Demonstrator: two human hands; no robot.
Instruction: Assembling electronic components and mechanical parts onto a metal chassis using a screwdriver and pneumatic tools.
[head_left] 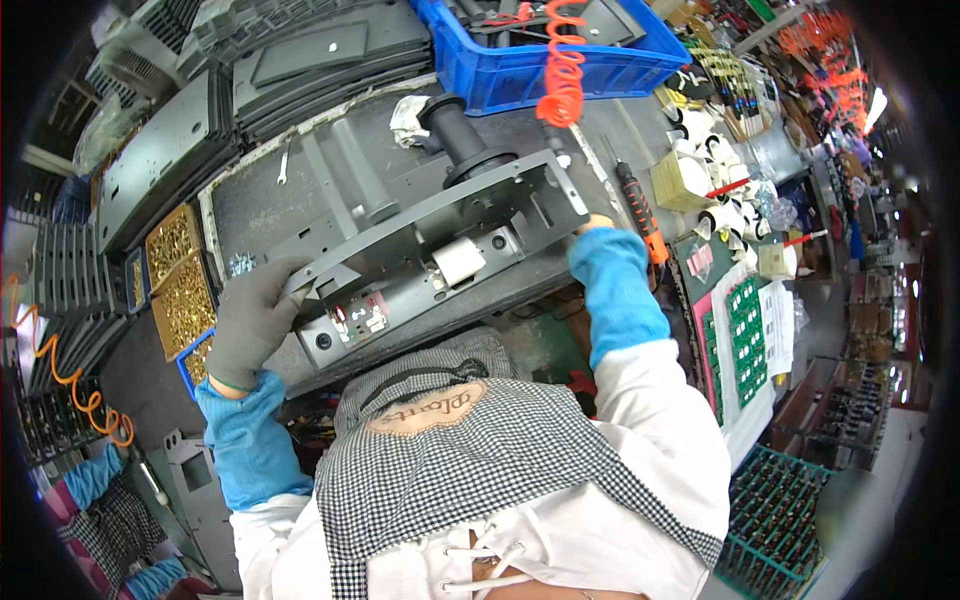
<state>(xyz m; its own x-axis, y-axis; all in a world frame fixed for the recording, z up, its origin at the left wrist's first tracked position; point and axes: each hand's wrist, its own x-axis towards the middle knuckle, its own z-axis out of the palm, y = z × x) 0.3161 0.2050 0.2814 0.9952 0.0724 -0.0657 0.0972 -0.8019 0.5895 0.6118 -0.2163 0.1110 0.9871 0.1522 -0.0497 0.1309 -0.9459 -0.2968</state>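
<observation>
Grey housing (pixel 400 262) | left grip (pixel 255 318) holds it | right grip (pixel 596 222): can't tell | lettered apron patch (pixel 400 420)

Dark workbench (pixel 255 205), scuffed, pale worn edging; blue bin (pixel 505 85) sits at its far side. Crumpled white cloth (pixel 407 120) lies just left of the bin; black flanged post (pixel 462 138) stands just nearer the wearer than the bin. Wrench (pixel 284 165) lies well left of the bin, black-and-orange screwdriver (pixel 642 210) on its near side, rightward.
</observation>
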